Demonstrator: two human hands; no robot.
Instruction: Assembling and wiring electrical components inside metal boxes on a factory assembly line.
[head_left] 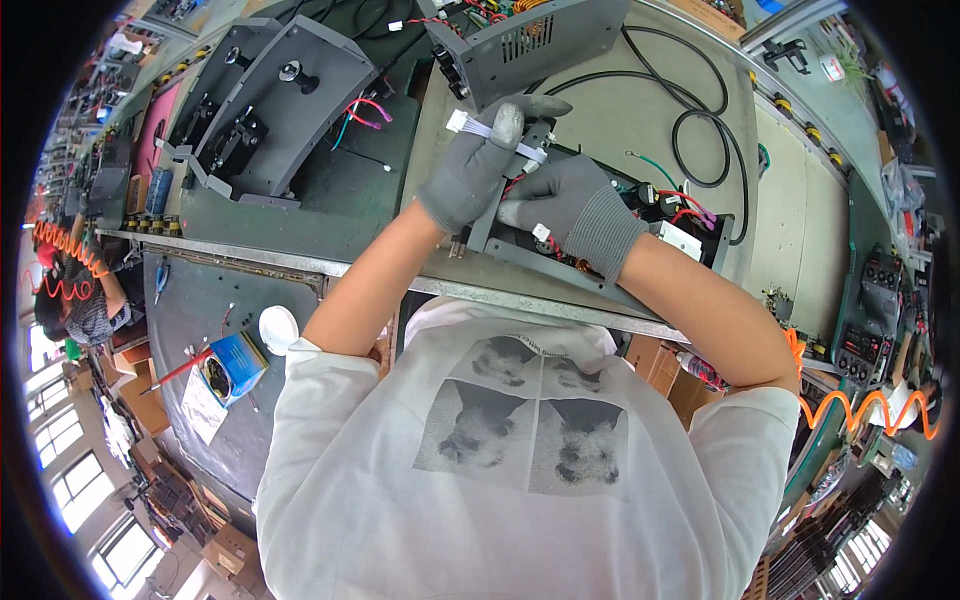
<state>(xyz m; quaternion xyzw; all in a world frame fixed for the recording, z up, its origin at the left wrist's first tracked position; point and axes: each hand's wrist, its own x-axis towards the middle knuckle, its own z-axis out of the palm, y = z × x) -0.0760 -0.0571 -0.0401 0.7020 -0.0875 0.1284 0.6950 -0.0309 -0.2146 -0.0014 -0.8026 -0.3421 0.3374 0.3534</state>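
Note:
My left hand (470, 175), in a grey glove, is closed with its thumb pressed on a flat white ribbon cable (478, 128). A white plug (457, 121) on the cable's end sticks out to the left. Beside it, my gloved right hand (575, 210) reaches over an open dark metal chassis (545, 262), fingers curled near its left side. What those fingertips grip is hidden. Coils, red wires and a small white connector (541, 232) show under the right wrist. Black capacitors (655, 205) and a white block (678, 240) lie to its right.
Behind my hands stands another grey vented housing (545, 45). Angled grey panels with black knobs (270, 110) rest at the left. A black cable (690, 95) loops at the far right. Below the bench's metal edge, a blue box (235, 365) sits on a lower left table.

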